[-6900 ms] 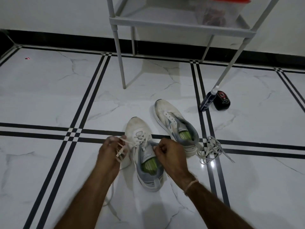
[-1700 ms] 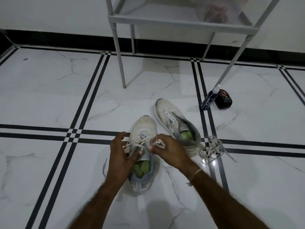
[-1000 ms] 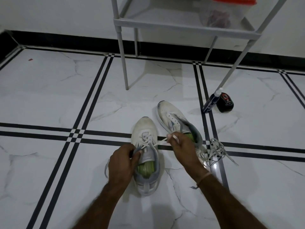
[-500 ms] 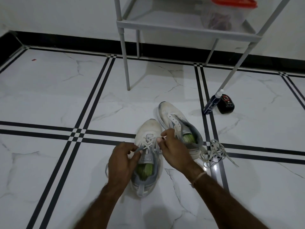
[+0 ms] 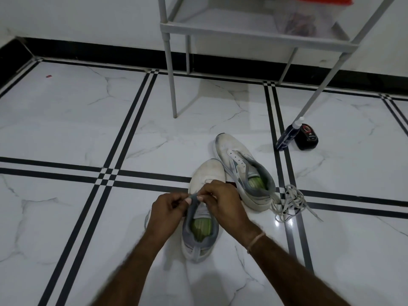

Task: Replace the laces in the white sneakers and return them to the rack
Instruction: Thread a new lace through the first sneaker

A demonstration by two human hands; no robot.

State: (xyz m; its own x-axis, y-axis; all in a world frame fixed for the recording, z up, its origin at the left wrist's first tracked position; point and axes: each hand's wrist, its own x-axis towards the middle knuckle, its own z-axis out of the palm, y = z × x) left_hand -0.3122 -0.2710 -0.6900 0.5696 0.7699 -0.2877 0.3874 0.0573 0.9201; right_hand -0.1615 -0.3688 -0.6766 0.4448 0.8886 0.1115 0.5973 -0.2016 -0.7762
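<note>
Two white sneakers with grey collars and green insoles stand on the marble floor. The near sneaker (image 5: 204,219) points away from me; my left hand (image 5: 169,209) and my right hand (image 5: 221,203) meet over its tongue, fingers curled and pinching there. My hands hide its lace, so I cannot tell which one holds it. The far sneaker (image 5: 242,171) has bare eyelets and no lace. A loose white lace (image 5: 289,203) lies in a tangle on the floor beside its heel.
A grey metal rack (image 5: 254,34) stands at the back against the wall, its legs on the floor; a clear box with a red lid (image 5: 309,16) sits on its shelf. A dark spray bottle (image 5: 288,135) and a black tin (image 5: 308,136) stand right.
My hands have drawn together over the near sneaker's tongue; half a second ago the right hand was pulling a lace end out toward the far shoe. The near shoe sits slightly lower in view.
</note>
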